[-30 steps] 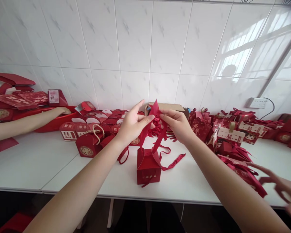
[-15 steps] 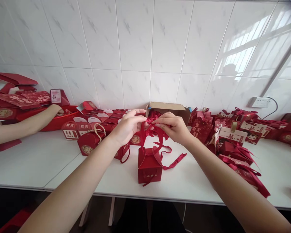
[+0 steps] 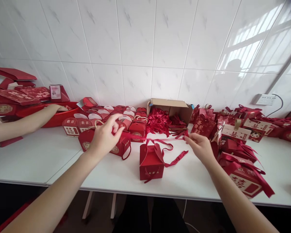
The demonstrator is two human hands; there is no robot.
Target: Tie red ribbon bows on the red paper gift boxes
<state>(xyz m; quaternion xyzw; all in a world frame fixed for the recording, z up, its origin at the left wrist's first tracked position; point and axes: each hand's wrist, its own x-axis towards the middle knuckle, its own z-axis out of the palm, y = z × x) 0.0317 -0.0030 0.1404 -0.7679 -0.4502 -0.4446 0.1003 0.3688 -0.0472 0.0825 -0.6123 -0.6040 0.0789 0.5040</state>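
A small red gift box (image 3: 151, 163) stands upright on the white table in front of me, with a red ribbon (image 3: 157, 139) run through its top. My left hand (image 3: 108, 134) pinches one end of the ribbon, and my right hand (image 3: 198, 144) pinches the other. Between them the ribbon is stretched nearly level, just above the box. Another red ribbon tail (image 3: 178, 159) lies curled on the table to the right of the box.
Behind the box, a cardboard box (image 3: 169, 103) holds many red ribbons. Rows of red boxes (image 3: 106, 113) stand at back left, ribboned ones (image 3: 247, 174) at right. At far left, another person's arm (image 3: 36, 121) reaches into a red basin (image 3: 50, 121).
My hands have moved apart, left hand leftward and right hand rightward, both lower. The ribbon, bunched between them before, is now drawn out across the box top.
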